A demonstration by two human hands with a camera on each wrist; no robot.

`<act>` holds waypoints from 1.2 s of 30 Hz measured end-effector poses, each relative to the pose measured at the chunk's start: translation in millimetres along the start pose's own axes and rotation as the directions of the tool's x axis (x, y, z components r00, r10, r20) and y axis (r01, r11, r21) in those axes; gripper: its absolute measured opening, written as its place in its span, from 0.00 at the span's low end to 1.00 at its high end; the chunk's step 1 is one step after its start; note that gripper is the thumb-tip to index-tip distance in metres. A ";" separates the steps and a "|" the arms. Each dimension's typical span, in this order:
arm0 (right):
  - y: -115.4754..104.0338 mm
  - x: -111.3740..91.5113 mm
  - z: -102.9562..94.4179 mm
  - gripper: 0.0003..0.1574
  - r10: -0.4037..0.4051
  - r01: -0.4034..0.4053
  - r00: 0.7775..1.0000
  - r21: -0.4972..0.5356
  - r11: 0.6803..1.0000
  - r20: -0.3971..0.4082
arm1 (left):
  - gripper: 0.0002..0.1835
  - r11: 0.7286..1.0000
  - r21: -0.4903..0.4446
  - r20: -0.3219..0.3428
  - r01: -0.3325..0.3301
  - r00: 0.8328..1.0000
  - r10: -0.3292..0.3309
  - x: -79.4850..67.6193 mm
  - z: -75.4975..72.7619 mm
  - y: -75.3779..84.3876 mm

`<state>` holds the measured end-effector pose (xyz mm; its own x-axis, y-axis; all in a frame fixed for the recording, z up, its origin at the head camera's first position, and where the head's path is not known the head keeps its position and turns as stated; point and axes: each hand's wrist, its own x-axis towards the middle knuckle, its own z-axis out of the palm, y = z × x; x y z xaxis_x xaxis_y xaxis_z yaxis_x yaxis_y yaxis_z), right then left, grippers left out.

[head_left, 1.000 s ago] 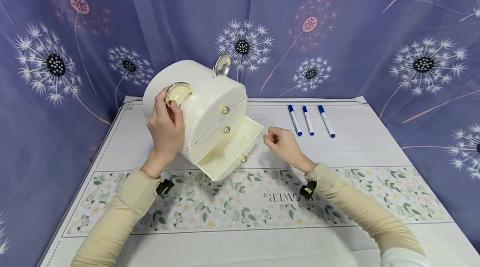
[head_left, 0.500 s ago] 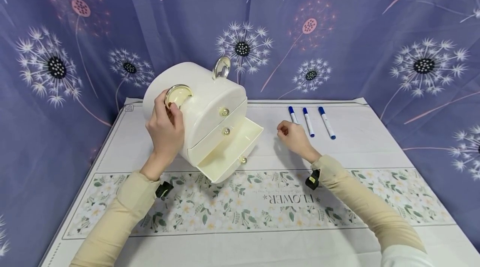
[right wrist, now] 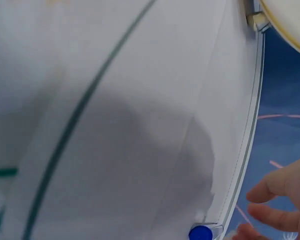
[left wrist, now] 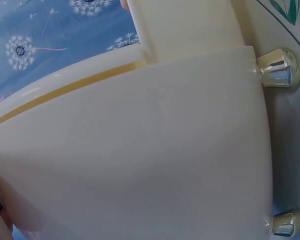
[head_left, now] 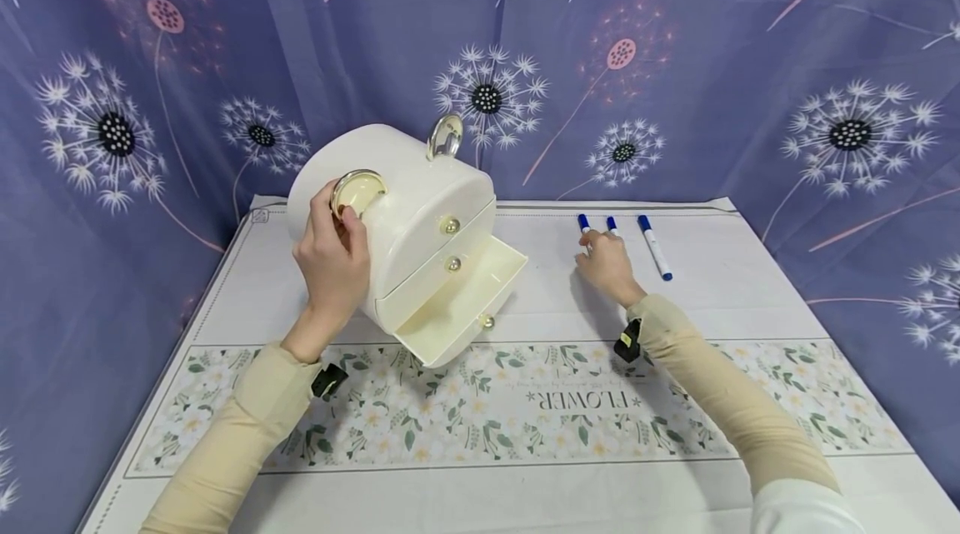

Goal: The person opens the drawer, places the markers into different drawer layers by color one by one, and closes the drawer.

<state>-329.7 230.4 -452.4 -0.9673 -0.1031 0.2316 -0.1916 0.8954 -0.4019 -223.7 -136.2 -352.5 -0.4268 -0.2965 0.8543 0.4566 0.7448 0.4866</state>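
Observation:
My left hand [head_left: 333, 247] grips the gold-rimmed ear [head_left: 358, 192] of a white storage box with small drawers [head_left: 420, 184]. The box's lowest drawer [head_left: 457, 301] is pulled out, with nothing visible in it; the two above are closed. In the left wrist view, the box's smooth wall [left wrist: 140, 150] fills most of the frame. My right hand [head_left: 606, 261] is over two blue-capped markers [head_left: 583, 222], covering most of both. Its fingers [right wrist: 272, 187] look apart in the right wrist view, near a marker's blue end [right wrist: 200, 233]; contact cannot be told.
A third marker [head_left: 655, 247] lies to the right of my right hand. The white tablecloth [head_left: 525, 492] bears a floral band [head_left: 450, 426] with lettering. A blue dandelion-print curtain [head_left: 697, 59] hangs behind the table. Round metallic knobs [head_left: 488, 321] stick out from the drawers.
My right hand has moved right and away from beside the pulled-out drawer to the markers. My left hand keeps its grip on the ear, and the box has stayed still.

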 end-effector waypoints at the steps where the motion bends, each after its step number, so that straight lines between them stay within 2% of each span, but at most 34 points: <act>1: 1.5 1.2 0.4 0.19 0.022 -0.022 1.000 -0.012 1.000 0.007 | 0.17 1.000 0.000 0.001 -0.002 1.000 0.002 0.2 0.0 -0.2; 5: 6.5 4.9 1.1 0.23 0.084 -0.082 0.995 -0.047 0.996 0.049 | 0.17 1.000 0.004 0.001 -0.007 1.000 0.007 0.4 -0.1 -0.9; 8: 8.4 5.6 -0.1 0.20 0.108 -0.104 0.991 -0.051 0.993 0.074 | 0.17 1.000 0.009 -0.004 -0.005 1.000 0.005 0.1 -0.2 -0.7; 16: 12.9 5.0 5.5 0.05 0.091 -0.090 0.996 -0.062 0.994 0.010 | 0.17 1.000 0.004 -0.011 -0.002 1.000 0.002 -2.1 -0.7 -0.2; 20: 12.9 6.2 4.2 0.11 0.086 -0.084 0.996 -0.095 0.992 0.015 | 0.17 1.000 0.003 -0.010 -0.006 1.000 0.006 -1.6 0.0 0.0; 26: 14.5 5.9 -1.9 0.14 0.120 -0.118 0.991 -0.047 0.992 0.058 | 0.17 1.000 0.000 -0.002 -0.009 1.000 0.009 -0.6 1.4 0.9; 31: 12.7 2.3 -6.6 0.10 0.105 -0.104 0.993 -0.014 0.994 0.057 | 0.17 1.000 0.005 -0.014 -0.003 1.000 0.003 -1.0 1.9 0.8; 36: 9.3 -1.7 -9.0 0.16 0.122 -0.123 0.991 0.016 0.992 0.064 | 0.17 1.000 0.016 -0.016 -0.001 1.000 0.001 -1.5 2.0 -0.8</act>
<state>-328.3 242.8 -448.6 -0.9921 -0.0205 0.1242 -0.0738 0.8940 -0.4419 -225.0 -135.1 -354.5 -0.4142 -0.3052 0.8575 0.4444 0.7544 0.4831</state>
